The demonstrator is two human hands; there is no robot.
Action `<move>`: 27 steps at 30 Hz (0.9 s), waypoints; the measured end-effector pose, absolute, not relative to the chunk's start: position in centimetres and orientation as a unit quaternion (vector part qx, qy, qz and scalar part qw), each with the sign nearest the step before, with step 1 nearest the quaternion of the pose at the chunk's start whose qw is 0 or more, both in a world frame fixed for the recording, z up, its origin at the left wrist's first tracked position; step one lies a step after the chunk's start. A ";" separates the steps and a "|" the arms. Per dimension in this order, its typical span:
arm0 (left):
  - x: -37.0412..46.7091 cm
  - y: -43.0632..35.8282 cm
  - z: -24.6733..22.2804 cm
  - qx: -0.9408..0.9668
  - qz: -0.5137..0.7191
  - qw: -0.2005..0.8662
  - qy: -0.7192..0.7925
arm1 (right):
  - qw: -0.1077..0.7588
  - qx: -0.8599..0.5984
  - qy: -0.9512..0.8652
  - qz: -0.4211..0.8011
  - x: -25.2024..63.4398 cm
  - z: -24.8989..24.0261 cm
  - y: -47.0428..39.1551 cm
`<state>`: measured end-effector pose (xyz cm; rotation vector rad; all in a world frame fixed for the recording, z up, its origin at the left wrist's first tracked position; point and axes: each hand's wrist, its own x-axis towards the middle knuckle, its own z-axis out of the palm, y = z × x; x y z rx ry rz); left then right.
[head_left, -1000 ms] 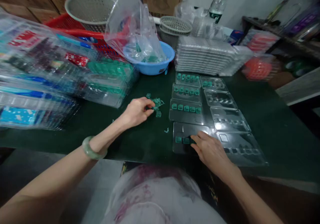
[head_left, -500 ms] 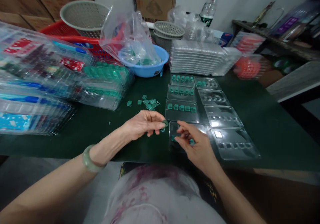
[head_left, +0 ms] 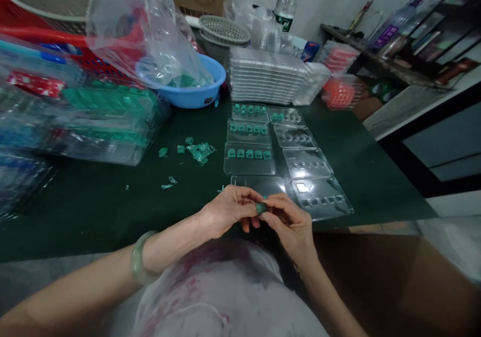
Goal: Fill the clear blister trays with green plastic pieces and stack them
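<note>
My left hand (head_left: 233, 207), with a pale green bangle on its wrist, pinches a small green plastic piece (head_left: 261, 208) between thumb and forefinger. My right hand (head_left: 293, 219) meets it there, its thumb and forefinger closed at the piece's right side. Just beyond the hands lies a clear blister tray (head_left: 244, 180), its near part hidden by them. Further off, another clear tray (head_left: 250, 165) holds a row of green cube-like pieces (head_left: 249, 154). A small heap of loose green pieces (head_left: 201, 151) lies to the left on the dark green table (head_left: 188, 176).
More clear trays (head_left: 323, 204) form a second column at right. Behind them stands a stack of clear trays (head_left: 268, 76). A blue basin (head_left: 188, 99) holds a plastic bag (head_left: 169, 51). Packaged goods (head_left: 108, 111) fill the left side, by a red basket (head_left: 45, 36).
My right hand has left the near tray and come to my left hand at the green piece. Both hands are now closer to my body. The view has shifted right.
</note>
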<state>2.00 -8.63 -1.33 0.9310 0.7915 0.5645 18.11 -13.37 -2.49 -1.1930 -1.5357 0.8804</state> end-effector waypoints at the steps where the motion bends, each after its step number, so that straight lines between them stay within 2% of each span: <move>1: 2.2 -8.5 -1.1 0.452 0.251 0.776 0.362 | 0.482 -0.506 -0.624 0.349 19.0 -2.4 -13.5; 6: 0.7 -7.1 0.8 0.563 0.276 0.652 0.426 | 0.398 -0.602 -0.657 0.216 23.7 -2.1 -13.1; 10: -1.7 -6.3 1.5 0.606 0.283 0.559 0.490 | 0.320 -0.603 -0.706 0.186 24.3 -3.0 -12.3; 19: -5.0 -5.7 1.6 0.628 0.301 0.464 0.547 | 0.163 -0.591 -0.787 0.068 21.3 -2.9 -10.8; 27: -11.8 -3.2 2.1 0.595 0.348 0.299 0.659 | 0.095 -0.562 -0.819 0.070 21.5 -3.0 -10.4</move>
